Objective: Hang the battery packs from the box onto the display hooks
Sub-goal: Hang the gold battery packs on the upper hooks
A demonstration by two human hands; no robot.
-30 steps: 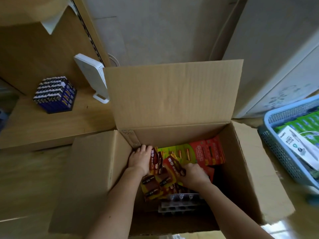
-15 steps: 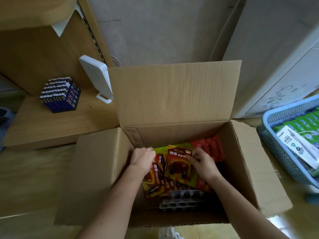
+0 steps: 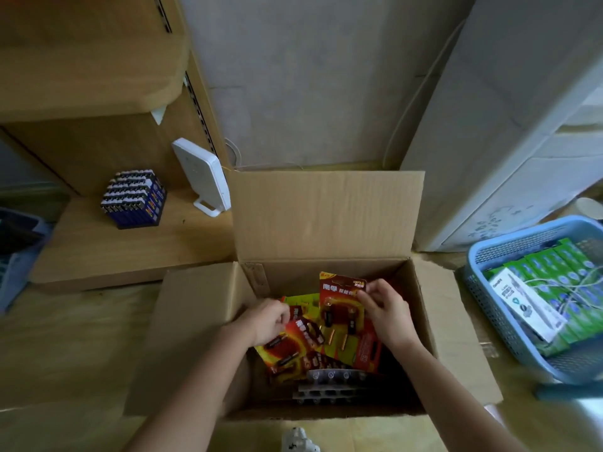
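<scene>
At the left of the frame a wooden shelf [image 3: 130,252] carries a block of blue batteries [image 3: 133,199] and, just beside it, a white device [image 3: 202,176] on a stand. The open cardboard box [image 3: 326,216] fills the lower centre, its far flap standing up, and the battery packs [image 3: 290,352] lie in a loose, overlapping heap on its floor, red and yellow cards facing up.

The left hand [image 3: 267,319] reaches in from the box's left wall. Its fingers are curled down onto the top edge of a lower pack [image 3: 306,331] that lies tilted in the heap, seemingly pinching it. Right of that, the right hand [image 3: 388,308] pinches the upper right corner of an upright pack [image 3: 341,298], which stands above the heap. Clear trays [image 3: 329,376] sit at the near end of the box. At the far right a blue basket [image 3: 489,256] holds green cartons [image 3: 554,288].

These packs look like blister cards: probably light, with a stiff backing, a slick plastic bubble, and the weight of the cells low down. The card margin near the top should give the best hold, thumb in front and fingers behind, leaving the hanging slot uncovered. Gripping the bubble risks a slip, and neighbouring cards may slide or snag at their corners as one comes out.
</scene>
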